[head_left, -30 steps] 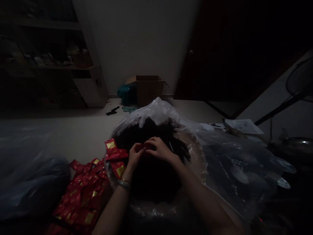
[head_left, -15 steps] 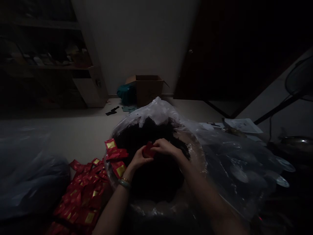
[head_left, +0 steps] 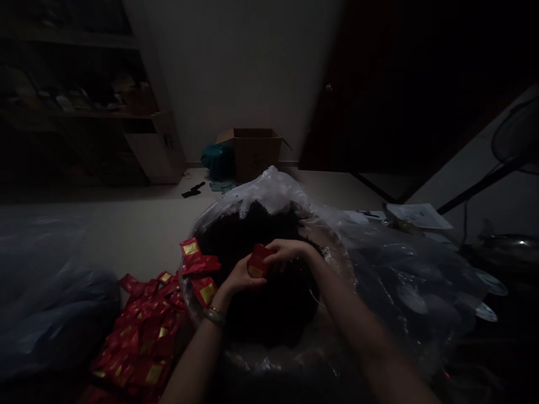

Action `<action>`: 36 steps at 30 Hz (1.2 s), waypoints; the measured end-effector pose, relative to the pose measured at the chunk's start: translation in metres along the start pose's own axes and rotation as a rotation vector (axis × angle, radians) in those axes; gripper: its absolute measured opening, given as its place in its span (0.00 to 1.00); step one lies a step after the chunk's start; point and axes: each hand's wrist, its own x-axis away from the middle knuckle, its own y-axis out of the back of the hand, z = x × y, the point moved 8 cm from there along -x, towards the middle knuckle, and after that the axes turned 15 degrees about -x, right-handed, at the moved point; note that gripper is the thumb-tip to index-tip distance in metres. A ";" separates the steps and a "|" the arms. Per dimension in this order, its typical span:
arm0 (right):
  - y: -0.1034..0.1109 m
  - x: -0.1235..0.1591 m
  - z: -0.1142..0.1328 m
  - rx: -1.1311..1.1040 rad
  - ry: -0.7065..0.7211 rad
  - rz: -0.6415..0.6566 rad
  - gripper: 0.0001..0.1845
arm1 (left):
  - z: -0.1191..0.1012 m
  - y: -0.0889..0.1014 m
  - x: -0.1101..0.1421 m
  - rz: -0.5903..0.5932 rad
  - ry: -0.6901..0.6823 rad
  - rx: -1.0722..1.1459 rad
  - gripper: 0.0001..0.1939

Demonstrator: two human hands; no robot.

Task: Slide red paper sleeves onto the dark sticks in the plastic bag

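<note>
A small red packet [head_left: 257, 261] with a gold label is gripped between my two hands, above a dark loose heap [head_left: 269, 314] that looks like tea leaves. My left hand [head_left: 242, 275] holds it from the left, thumb across its lower edge. On the packet's upper right edge, the fingers of my right hand [head_left: 286, 251] are closed; its fingertips are partly hidden. The heap lies in a round container lined with clear plastic [head_left: 273, 188]. Several red packets [head_left: 205, 265] rest on the container's left rim, close to my left forearm.
A large pile of red packets [head_left: 143, 342] lies at the lower left, beside a bulky plastic bag [head_left: 54, 314]. Clear plastic sheeting [head_left: 404, 286] spreads to the right. Beyond stand a cardboard box [head_left: 256, 154] and a teal bag [head_left: 218, 161]. A fan [head_left: 517, 134] is at the right.
My right hand has turned, its wrist shifting slightly right. The red packet is tilted differently, so its gold label now shows. Both hands stay on it.
</note>
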 end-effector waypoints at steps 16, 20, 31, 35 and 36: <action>0.012 -0.022 -0.016 0.142 -0.155 0.021 0.16 | -0.001 0.003 0.003 -0.032 0.013 -0.305 0.33; 0.013 -0.032 -0.006 0.316 -0.035 -0.115 0.11 | 0.000 0.006 0.002 -0.082 0.019 -0.403 0.35; 0.012 -0.011 0.031 0.412 0.134 -0.303 0.09 | -0.006 0.020 0.006 -0.426 -0.034 -0.533 0.33; 0.022 0.008 0.046 0.359 0.167 -0.373 0.09 | 0.000 0.026 0.007 -0.490 -0.042 -0.535 0.32; 0.025 0.014 0.050 0.334 0.189 -0.389 0.09 | 0.001 0.028 0.007 -0.512 -0.038 -0.534 0.32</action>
